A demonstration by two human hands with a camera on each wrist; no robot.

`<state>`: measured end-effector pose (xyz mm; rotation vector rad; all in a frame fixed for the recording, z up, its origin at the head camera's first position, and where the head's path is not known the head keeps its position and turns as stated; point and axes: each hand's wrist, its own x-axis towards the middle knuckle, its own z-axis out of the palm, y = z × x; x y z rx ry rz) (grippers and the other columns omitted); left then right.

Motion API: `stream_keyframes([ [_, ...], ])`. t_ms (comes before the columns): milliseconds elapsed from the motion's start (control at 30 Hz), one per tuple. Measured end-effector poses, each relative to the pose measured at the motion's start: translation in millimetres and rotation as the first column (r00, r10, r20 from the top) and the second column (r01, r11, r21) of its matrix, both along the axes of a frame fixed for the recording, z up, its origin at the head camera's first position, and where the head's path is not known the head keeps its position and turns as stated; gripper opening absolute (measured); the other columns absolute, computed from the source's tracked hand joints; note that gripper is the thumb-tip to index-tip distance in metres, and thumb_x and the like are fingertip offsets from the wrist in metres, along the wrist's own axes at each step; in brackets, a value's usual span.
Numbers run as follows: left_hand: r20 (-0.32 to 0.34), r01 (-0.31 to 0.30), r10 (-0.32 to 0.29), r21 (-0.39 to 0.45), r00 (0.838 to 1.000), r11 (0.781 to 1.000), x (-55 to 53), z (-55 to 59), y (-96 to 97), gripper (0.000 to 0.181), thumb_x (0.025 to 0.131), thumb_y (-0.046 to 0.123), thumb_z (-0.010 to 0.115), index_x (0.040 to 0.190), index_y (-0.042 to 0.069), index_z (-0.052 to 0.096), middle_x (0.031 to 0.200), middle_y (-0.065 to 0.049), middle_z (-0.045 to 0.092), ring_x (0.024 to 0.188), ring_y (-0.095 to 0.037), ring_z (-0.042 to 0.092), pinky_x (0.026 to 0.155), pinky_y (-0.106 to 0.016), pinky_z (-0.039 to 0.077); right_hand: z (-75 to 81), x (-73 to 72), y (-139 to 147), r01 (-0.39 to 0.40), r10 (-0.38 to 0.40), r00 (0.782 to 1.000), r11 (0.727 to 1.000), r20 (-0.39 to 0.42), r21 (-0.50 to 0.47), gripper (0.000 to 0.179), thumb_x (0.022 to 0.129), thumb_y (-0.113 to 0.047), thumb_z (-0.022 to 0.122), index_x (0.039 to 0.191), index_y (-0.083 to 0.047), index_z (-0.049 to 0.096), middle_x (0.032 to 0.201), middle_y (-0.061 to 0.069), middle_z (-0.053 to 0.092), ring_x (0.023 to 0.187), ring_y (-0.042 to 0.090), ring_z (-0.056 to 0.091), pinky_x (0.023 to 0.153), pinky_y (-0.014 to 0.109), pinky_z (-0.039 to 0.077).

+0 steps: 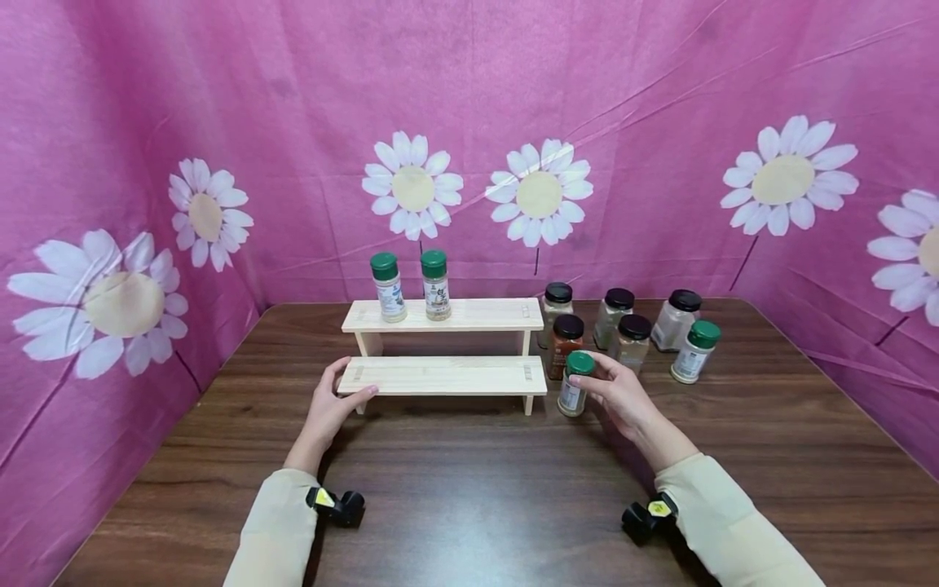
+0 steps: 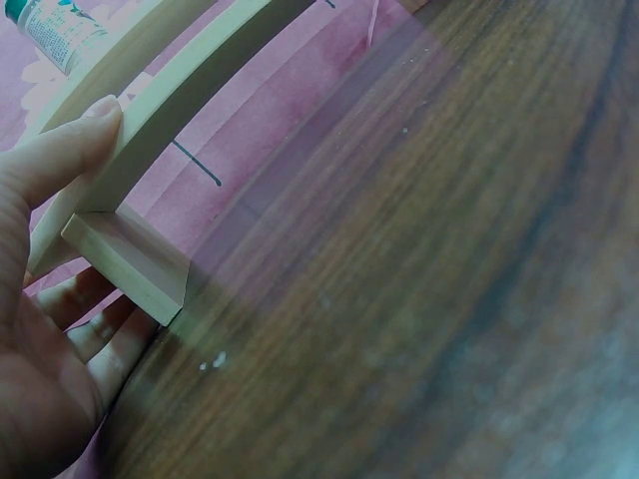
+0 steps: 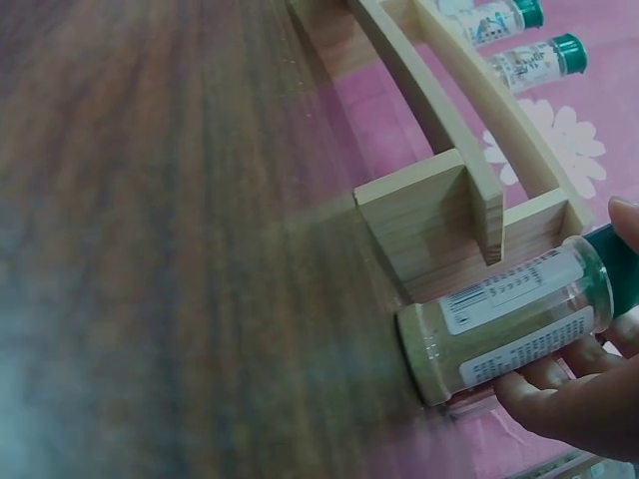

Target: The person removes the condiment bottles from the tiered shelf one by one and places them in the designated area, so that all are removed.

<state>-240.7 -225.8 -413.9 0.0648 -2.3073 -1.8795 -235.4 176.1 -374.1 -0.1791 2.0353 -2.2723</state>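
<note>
A two-tier wooden spice rack [image 1: 440, 377] stands on the table. My left hand [image 1: 334, 405] holds the left end of its lower tier, thumb [image 2: 75, 150] on top and fingers around the side by the leg. At the rack's right end, my right hand [image 1: 619, 397] grips a green-capped spice jar [image 1: 571, 395] near its cap. This jar [image 3: 509, 319] is upright and holds a pale powder; whether its base touches the table I cannot tell. Two more green-capped jars, one on the left [image 1: 389, 289] and one beside it [image 1: 436, 287], stand on the upper tier.
Right of the rack stand several black-capped jars, among them a reddish one [image 1: 566, 346] close behind the held jar and a pale one [image 1: 676, 320] farther right. Another green-capped jar [image 1: 695, 352] is at the far right. A pink flowered cloth [image 1: 469, 98] hangs behind the brown table [image 1: 455, 489].
</note>
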Motion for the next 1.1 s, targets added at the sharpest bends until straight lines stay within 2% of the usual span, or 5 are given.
stream_keyframes([
  [300,0.006,-0.005,0.005,0.002,1.0,1.0,0.0,-1.1,0.0,0.074,0.071,0.01,0.07,0.131,0.005,0.026,0.121,-0.016,0.04,0.103,-0.021,0.04,0.088,-0.031,0.027,3.2,-10.2,4.5,-0.082,0.078,0.991,0.996,-0.105,-0.026,0.055,0.074,-0.009,0.067,0.12,0.006,0.042,0.104,0.005,0.055,0.09,0.009,0.051,0.076,0.023,0.04],
  [433,0.0,-0.009,0.009,-0.004,1.0,1.0,-0.7,-1.2,-0.2,0.074,0.071,0.01,0.07,0.13,0.005,0.027,0.121,-0.016,0.041,0.102,-0.021,0.041,0.087,-0.031,0.028,13.7,-12.9,5.0,-0.069,0.083,0.987,0.992,-0.134,0.106,0.055,0.075,-0.016,0.067,0.121,0.003,0.043,0.114,0.015,0.051,0.093,0.009,0.05,0.075,0.027,0.038],
  [600,-0.003,-0.007,0.007,0.001,1.0,1.0,-0.3,-1.4,-0.3,0.073,0.071,0.009,0.07,0.13,0.005,0.027,0.12,-0.016,0.042,0.101,-0.021,0.041,0.087,-0.03,0.028,37.2,-8.9,1.5,-0.034,0.062,0.995,0.954,-0.084,0.298,0.056,0.08,-0.017,0.062,0.126,0.002,0.036,0.124,0.022,0.041,0.105,0.019,0.045,0.078,0.031,0.035],
  [800,-0.002,-0.004,0.004,0.006,1.0,1.0,0.1,-1.9,-0.9,0.073,0.071,0.009,0.07,0.13,0.005,0.027,0.12,-0.016,0.042,0.1,-0.021,0.041,0.087,-0.03,0.029,51.7,-10.6,-2.7,-0.056,0.08,0.993,0.963,-0.081,0.264,0.056,0.08,-0.012,0.061,0.127,0.004,0.034,0.125,0.024,0.039,0.113,0.032,0.037,0.088,0.035,0.03],
  [1100,-0.007,-0.013,0.013,0.008,1.0,1.0,-0.2,-1.2,0.3,0.072,0.071,0.008,0.07,0.13,0.005,0.028,0.118,-0.015,0.043,0.096,-0.017,0.043,0.082,-0.025,0.032,71.4,-20.8,-13.8,-0.093,0.129,0.985,0.957,-0.117,0.274,0.052,0.081,-0.011,0.06,0.125,0.003,0.036,0.124,0.025,0.039,0.101,0.023,0.049,0.086,0.038,0.035],
])
